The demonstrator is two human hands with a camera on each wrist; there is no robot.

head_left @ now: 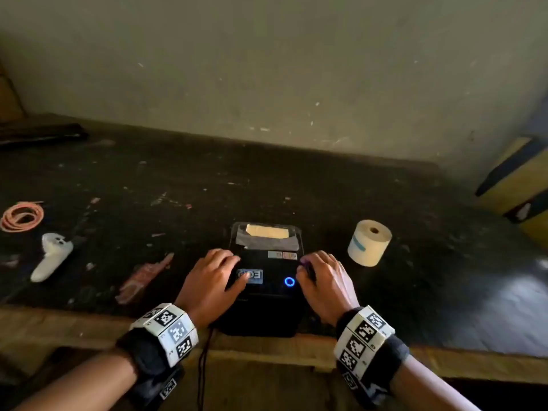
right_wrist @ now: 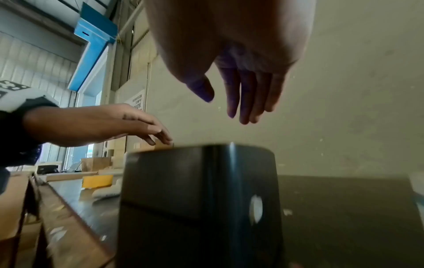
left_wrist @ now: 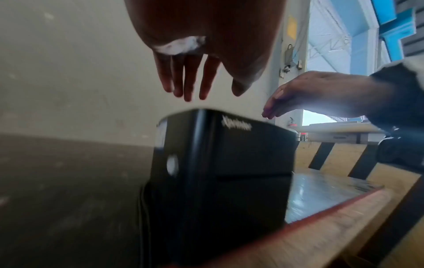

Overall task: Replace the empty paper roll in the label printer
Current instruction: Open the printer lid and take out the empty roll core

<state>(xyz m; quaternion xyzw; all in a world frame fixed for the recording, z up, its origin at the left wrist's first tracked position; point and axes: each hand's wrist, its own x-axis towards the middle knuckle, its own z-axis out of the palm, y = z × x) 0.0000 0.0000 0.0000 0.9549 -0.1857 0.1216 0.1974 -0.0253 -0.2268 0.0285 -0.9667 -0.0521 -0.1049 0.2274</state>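
Observation:
A black label printer (head_left: 267, 304) stands at the near edge of the dark bench, lid down, a blue ring light (head_left: 289, 281) lit on top and a strip of paper (head_left: 267, 231) at its far slot. My left hand (head_left: 212, 280) hovers over its left side, fingers straight, thumb over a sticker. My right hand (head_left: 321, 280) hovers over its right side, fingers relaxed. Both wrist views show the hands (left_wrist: 195, 76) (right_wrist: 241, 87) just above the printer (left_wrist: 218, 172) (right_wrist: 199, 199), holding nothing. A full paper roll (head_left: 369, 242) stands upright to the right.
On the bench's left lie a white handheld device (head_left: 52, 256), a coil of orange cord (head_left: 22, 216) and a reddish wrapper (head_left: 145, 277). A yellow and black box (head_left: 522, 179) stands at the far right. A cable (head_left: 204, 363) hangs over the front edge.

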